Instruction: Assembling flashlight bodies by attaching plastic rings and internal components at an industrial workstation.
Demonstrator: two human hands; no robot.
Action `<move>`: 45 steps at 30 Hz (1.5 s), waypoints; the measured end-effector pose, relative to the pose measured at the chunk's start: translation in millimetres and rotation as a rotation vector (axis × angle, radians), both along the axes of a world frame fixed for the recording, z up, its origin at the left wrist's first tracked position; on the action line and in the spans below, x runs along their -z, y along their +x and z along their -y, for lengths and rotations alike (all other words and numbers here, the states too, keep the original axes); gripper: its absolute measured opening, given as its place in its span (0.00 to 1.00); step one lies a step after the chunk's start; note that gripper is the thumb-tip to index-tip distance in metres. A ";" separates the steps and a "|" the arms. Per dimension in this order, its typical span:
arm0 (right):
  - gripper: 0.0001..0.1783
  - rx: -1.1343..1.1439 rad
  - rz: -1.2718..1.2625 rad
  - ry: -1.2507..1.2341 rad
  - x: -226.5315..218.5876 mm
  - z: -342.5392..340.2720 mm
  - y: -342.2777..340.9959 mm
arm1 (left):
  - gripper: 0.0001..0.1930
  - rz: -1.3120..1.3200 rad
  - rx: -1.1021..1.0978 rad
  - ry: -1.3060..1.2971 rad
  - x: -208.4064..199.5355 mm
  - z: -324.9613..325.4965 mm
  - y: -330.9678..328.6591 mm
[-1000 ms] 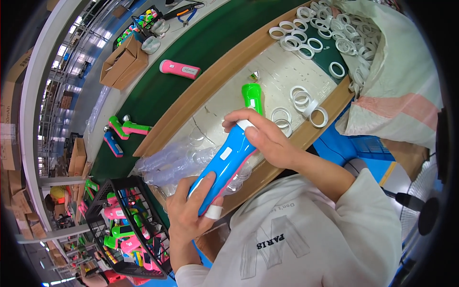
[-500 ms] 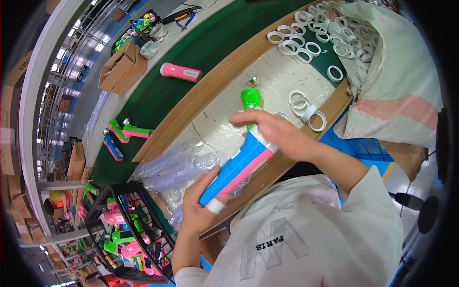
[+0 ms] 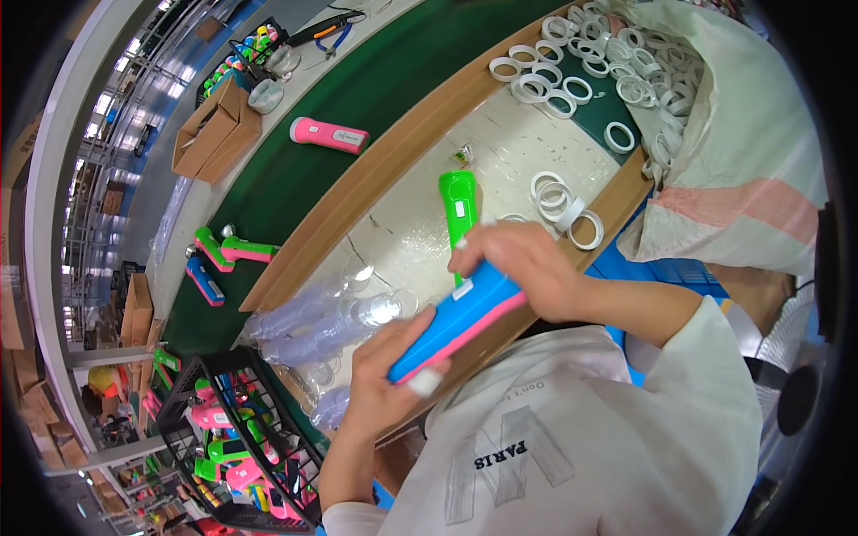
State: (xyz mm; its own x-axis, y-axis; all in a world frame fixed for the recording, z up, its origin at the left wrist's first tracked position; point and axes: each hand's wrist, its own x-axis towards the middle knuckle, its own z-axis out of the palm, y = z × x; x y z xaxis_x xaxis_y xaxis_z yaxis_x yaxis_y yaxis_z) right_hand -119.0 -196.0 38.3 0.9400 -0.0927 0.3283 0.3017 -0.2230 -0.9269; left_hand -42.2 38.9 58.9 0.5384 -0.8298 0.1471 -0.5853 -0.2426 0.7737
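Held across my front is a blue-and-pink flashlight (image 3: 458, 320). My left hand (image 3: 386, 364) is wrapped round its lower end, with a white wrap showing on a finger. Over the wider upper end, my right hand (image 3: 525, 266) curls its fingers, slightly blurred; a bit of white shows by the fingertips, and most of that end is hidden. Just beyond the right hand a green flashlight (image 3: 459, 204) lies on the pale work board (image 3: 393, 228), its lower part partly covered. A small shiny reflector piece (image 3: 463, 154) sits past its head.
White rings (image 3: 561, 201) lie right of the green flashlight; many more spill from a white sack (image 3: 746, 134). Clear plastic sleeves (image 3: 313, 330) are at left. A cardboard strip (image 3: 393, 152) edges the board. Beyond it, a pink flashlight (image 3: 329, 135) rests on green belting. A black crate (image 3: 241, 438) holds flashlights.
My right hand has gone from stretched fingers to a curled grip over the flashlight's upper end. The flashlight has shifted slightly right, and more of the green flashlight shows.
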 end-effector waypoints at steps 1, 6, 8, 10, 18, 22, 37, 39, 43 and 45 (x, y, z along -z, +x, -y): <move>0.22 0.072 -0.415 0.351 11.1 7.7 14.6 | 0.25 0.380 -0.009 0.072 -3.7 17.4 0.1; 0.23 -0.024 -0.596 0.791 35.2 14.9 28.4 | 0.25 0.593 0.017 0.002 24.2 24.4 8.8; 0.27 -0.102 -0.469 0.632 16.1 16.1 22.3 | 0.26 0.158 -0.034 -0.139 28.9 14.9 9.1; 0.27 -0.090 -0.297 0.403 9.6 19.5 12.9 | 0.28 -0.772 -0.192 -0.199 24.3 5.4 7.7; 0.22 -0.078 -0.229 0.789 31.5 -5.9 12.5 | 0.34 -1.950 0.052 -0.496 77.8 5.3 -21.8; 0.22 -0.048 -0.254 0.925 36.9 -16.1 13.2 | 0.32 -1.614 -0.239 -0.286 68.4 15.2 -34.5; 0.20 0.415 -0.210 -0.896 55.1 2.8 -25.2 | 0.22 -1.544 -0.131 -0.781 67.2 33.4 86.5; 0.19 0.391 -0.248 -0.992 61.1 1.7 -27.8 | 0.24 -0.860 -0.342 -0.568 48.4 52.3 103.8; 0.19 0.339 -0.259 -1.019 70.6 11.4 -24.7 | 0.30 0.236 -0.477 0.182 59.1 28.9 108.7; 0.19 0.360 -0.238 -0.918 64.1 11.2 -24.5 | 0.30 0.719 -0.386 0.382 75.3 16.8 103.2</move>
